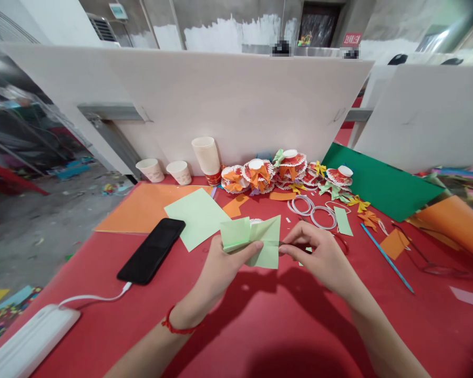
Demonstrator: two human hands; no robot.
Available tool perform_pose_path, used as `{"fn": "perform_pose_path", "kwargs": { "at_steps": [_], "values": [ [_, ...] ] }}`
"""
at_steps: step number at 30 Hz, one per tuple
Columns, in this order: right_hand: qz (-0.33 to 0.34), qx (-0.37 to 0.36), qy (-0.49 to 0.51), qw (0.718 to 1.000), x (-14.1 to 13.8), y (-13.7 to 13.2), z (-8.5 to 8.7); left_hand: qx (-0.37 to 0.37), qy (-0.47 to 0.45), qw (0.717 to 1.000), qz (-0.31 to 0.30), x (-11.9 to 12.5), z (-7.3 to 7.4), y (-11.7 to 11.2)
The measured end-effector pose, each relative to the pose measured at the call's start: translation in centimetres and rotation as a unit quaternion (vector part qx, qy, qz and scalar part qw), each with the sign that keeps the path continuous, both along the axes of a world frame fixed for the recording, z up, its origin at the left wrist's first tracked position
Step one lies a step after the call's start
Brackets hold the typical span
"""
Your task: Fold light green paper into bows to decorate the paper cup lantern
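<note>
Both hands hold a small light green paper (256, 241) above the red table (268, 325). My left hand (220, 270) grips its folded left part between thumb and fingers; a red string sits on that wrist. My right hand (319, 257) pinches the paper's right edge with thumb and forefinger. The paper is partly folded, with creases fanning out from the middle.
A black phone (152, 250) on a white cable leads to a white power bank (27, 341) at left. Green (197, 216) and orange (142, 207) sheets, paper cups (206, 156), finished paper ornaments (284, 170), white rings (313, 210), a blue pencil (386, 257) and a dark green sheet (378, 184) lie behind.
</note>
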State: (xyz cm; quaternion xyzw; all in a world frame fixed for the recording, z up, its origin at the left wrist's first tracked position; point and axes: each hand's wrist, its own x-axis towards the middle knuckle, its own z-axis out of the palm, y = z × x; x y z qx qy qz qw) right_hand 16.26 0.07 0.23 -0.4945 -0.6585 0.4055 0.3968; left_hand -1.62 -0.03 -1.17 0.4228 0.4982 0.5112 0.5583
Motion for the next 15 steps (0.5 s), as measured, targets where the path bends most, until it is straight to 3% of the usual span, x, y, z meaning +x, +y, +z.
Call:
{"fn": "perform_pose_path", "kwargs": {
  "at_steps": [15],
  "values": [
    [-0.009, 0.011, -0.003, 1.000, 0.21, -0.25, 0.23, 0.003, 0.003, 1.000, 0.008, 0.03, -0.04, 0.06]
  ]
}}
